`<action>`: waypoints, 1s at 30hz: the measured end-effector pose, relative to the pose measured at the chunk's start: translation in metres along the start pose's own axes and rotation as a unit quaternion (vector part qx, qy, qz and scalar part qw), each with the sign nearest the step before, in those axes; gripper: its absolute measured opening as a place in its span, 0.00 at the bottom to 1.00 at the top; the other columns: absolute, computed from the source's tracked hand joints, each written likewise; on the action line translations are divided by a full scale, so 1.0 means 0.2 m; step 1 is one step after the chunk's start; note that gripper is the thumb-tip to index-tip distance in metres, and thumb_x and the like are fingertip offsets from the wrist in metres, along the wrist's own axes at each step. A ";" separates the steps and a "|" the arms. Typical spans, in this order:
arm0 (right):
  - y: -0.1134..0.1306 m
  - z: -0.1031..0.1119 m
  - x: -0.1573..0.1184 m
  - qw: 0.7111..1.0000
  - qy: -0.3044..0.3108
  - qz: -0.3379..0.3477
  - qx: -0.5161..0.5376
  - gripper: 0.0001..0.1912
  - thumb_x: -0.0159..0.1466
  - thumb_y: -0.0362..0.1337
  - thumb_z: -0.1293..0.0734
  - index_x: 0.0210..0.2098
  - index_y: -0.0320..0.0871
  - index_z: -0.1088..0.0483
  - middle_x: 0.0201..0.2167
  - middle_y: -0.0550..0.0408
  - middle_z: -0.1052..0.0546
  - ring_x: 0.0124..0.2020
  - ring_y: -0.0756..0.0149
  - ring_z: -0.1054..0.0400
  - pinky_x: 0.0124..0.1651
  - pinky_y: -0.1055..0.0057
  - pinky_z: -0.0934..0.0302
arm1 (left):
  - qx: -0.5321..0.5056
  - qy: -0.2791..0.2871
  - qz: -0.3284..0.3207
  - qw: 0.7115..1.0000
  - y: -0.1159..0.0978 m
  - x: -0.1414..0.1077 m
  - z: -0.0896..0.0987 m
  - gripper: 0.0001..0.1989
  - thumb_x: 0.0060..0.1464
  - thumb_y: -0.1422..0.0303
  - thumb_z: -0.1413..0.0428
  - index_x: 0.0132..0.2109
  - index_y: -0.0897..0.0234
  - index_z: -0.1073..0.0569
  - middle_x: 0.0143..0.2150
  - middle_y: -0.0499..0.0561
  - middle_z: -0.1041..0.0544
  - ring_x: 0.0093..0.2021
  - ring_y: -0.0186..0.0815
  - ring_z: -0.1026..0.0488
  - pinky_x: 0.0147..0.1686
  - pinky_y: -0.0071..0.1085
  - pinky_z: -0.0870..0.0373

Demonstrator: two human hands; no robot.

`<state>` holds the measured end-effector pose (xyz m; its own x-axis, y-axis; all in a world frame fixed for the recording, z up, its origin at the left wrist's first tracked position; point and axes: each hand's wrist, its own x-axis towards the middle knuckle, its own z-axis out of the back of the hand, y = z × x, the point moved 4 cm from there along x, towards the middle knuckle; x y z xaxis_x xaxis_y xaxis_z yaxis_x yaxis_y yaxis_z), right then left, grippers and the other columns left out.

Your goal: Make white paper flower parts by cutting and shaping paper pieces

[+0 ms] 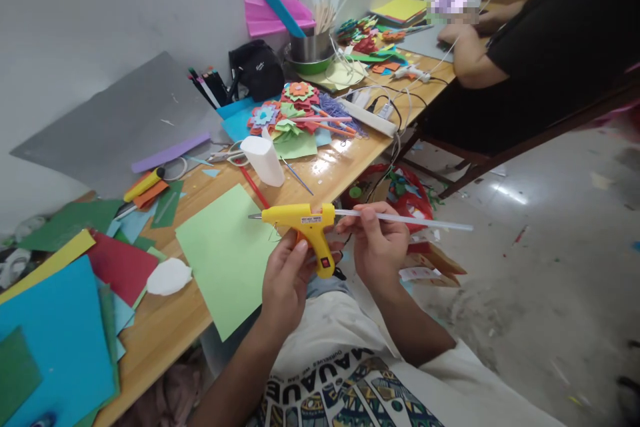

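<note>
My left hand [289, 273] is closed around the handle of a yellow hot glue gun [295, 215], whose metal nozzle points left. Between the thumb and fingers of my right hand [381, 240] is a long translucent glue stick [430, 221]. Its left end meets the back of the gun; how far it sits inside is hidden. A light green sheet [230, 253] lies on the table just left of the gun, overhanging the front edge. Behind the gun stands a white plastic bottle [264, 161], beside a thin blue stick [297, 175].
Coloured sheets [55, 340] and a yellow cutter [145, 185] lie at the left. Layered paper flowers [265, 117], a black pouch [257, 70] and a power strip [367, 118] sit farther back. A co-worker's arm [470, 53] rests at the far right, near a white glue gun [413, 73].
</note>
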<state>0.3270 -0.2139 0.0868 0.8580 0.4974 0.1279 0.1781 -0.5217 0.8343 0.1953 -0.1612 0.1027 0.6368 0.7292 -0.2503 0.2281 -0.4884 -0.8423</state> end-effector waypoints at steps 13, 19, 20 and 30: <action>-0.03 0.03 0.02 0.998 -0.045 -0.041 0.034 0.14 0.60 0.47 0.27 0.32 0.43 0.29 0.22 0.60 0.22 0.21 0.71 0.27 0.26 0.75 0.31 | -0.020 0.031 0.041 0.998 0.01 0.02 -0.03 0.25 0.51 0.67 0.35 0.56 0.63 0.30 0.57 0.59 0.24 0.47 0.44 0.21 0.43 0.38 0.21; -0.04 0.04 0.01 0.998 -0.049 -0.024 0.021 0.12 0.62 0.44 0.28 0.33 0.42 0.29 0.23 0.60 0.22 0.22 0.70 0.26 0.26 0.75 0.31 | 0.046 0.073 0.005 0.996 0.05 0.05 0.00 0.24 0.53 0.69 0.35 0.56 0.62 0.31 0.58 0.58 0.25 0.46 0.40 0.21 0.44 0.32 0.23; -0.04 0.04 0.01 0.998 -0.052 -0.018 0.018 0.12 0.62 0.44 0.28 0.33 0.42 0.29 0.23 0.59 0.21 0.22 0.69 0.25 0.26 0.74 0.31 | 0.054 0.078 0.000 0.995 0.05 0.05 0.00 0.24 0.54 0.69 0.36 0.57 0.61 0.31 0.57 0.58 0.25 0.45 0.39 0.21 0.45 0.33 0.24; 0.00 0.04 -0.05 0.989 0.019 0.114 -0.094 0.04 0.67 0.37 0.33 0.37 0.43 0.28 0.26 0.57 0.21 0.25 0.67 0.25 0.29 0.69 0.29 | 0.136 0.013 -0.060 0.989 0.09 0.10 -0.01 0.30 0.49 0.66 0.33 0.56 0.60 0.36 0.42 0.49 0.24 0.36 0.32 0.25 0.38 0.27 0.27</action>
<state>0.3235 -0.2251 0.0817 0.8467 0.4080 0.3415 -0.1139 -0.4879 0.8654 0.2143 -0.1556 0.0840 0.6364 0.7600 -0.1316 0.0982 -0.2490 -0.9635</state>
